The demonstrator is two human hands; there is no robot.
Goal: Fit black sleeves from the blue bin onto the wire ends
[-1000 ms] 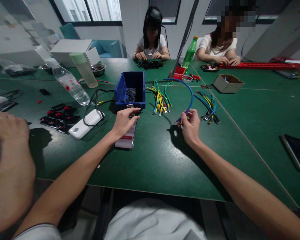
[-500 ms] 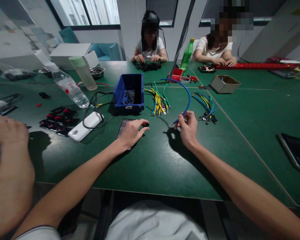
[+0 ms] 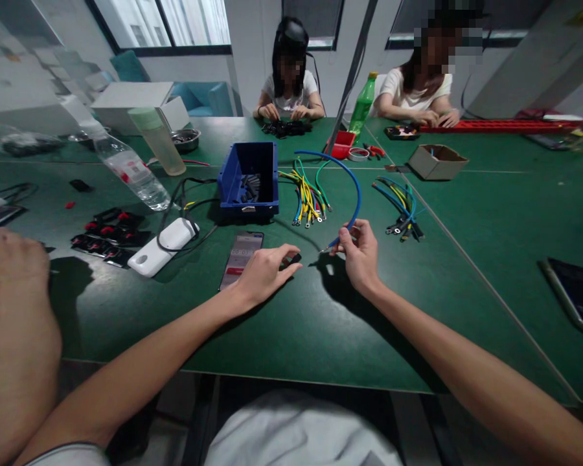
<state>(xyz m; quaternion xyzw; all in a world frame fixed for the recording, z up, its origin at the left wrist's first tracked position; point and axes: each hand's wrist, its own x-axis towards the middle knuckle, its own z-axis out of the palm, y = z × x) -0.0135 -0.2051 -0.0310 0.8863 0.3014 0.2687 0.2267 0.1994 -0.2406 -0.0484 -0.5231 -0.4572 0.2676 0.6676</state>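
My right hand (image 3: 362, 259) is closed around a blue cable (image 3: 357, 184) near its bare metal end, which points left. The rest of the cable arcs up and back to the left above the table. In my left hand (image 3: 265, 275), a short black sleeve (image 3: 295, 259) is pinched between thumb and fingers, a little left of the cable's tip and apart from it. A blue bin (image 3: 249, 209) with several black sleeves stands behind my left hand. Beside the bin lies a bundle of yellow, green, blue and red cables (image 3: 308, 197) with ring terminals.
A phone (image 3: 236, 255) lies beside my left wrist, near a white power bank (image 3: 164, 247) with a black cord. More cables (image 3: 402, 207) with black-sleeved ends lie right of my right hand. Another person's arm (image 3: 17, 317) rests at far left; two people sit across the table.
My left hand has moved right and slightly toward me with the black sleeve, uncovering more of the phone. My right hand has shifted slightly left, bringing the cable's tip closer to the sleeve.
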